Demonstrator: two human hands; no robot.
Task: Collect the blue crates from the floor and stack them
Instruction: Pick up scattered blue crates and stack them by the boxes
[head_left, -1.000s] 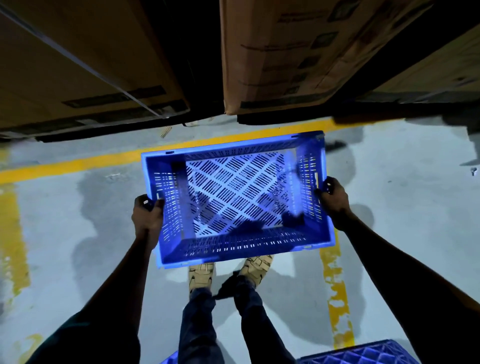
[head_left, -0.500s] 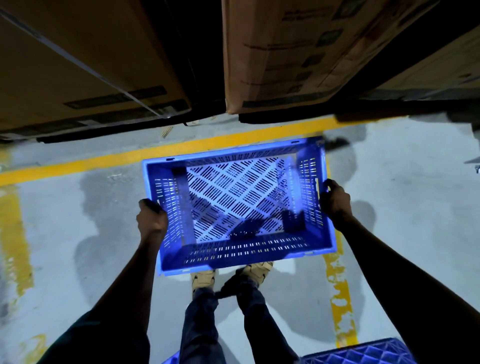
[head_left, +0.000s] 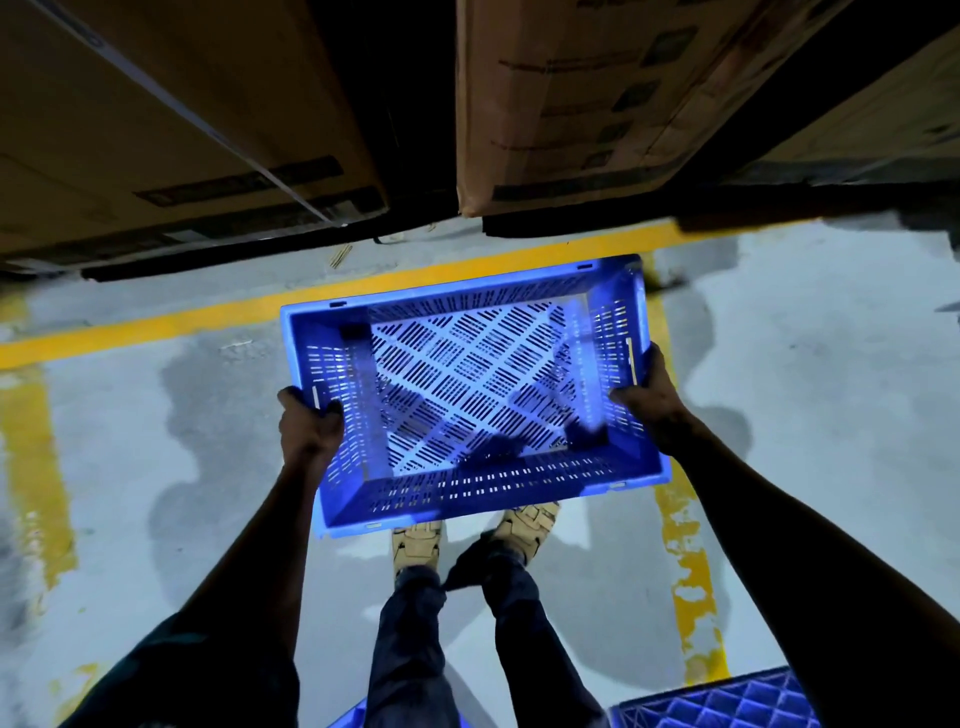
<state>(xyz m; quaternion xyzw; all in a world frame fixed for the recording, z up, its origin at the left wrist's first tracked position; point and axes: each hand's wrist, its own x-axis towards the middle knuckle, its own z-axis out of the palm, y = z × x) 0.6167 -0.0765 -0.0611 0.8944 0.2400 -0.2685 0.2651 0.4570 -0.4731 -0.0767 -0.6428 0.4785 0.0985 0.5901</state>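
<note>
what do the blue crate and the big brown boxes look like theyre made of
Blue crate: looks like moulded plastic, slightly glossy, with slotted walls and a lattice bottom. Brown boxes: likely cardboard, matte, with printed marks and a strap across the left one.

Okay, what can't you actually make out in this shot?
Head view only:
- Second blue crate, bottom right: cut off by the frame edge and the right arm.
- Print on the cardboard box: too dark and blurred to read.
- Floor under the held crate: mostly covered by it.
- Left hand and right hand: fingertips hidden behind the crate walls.
</note>
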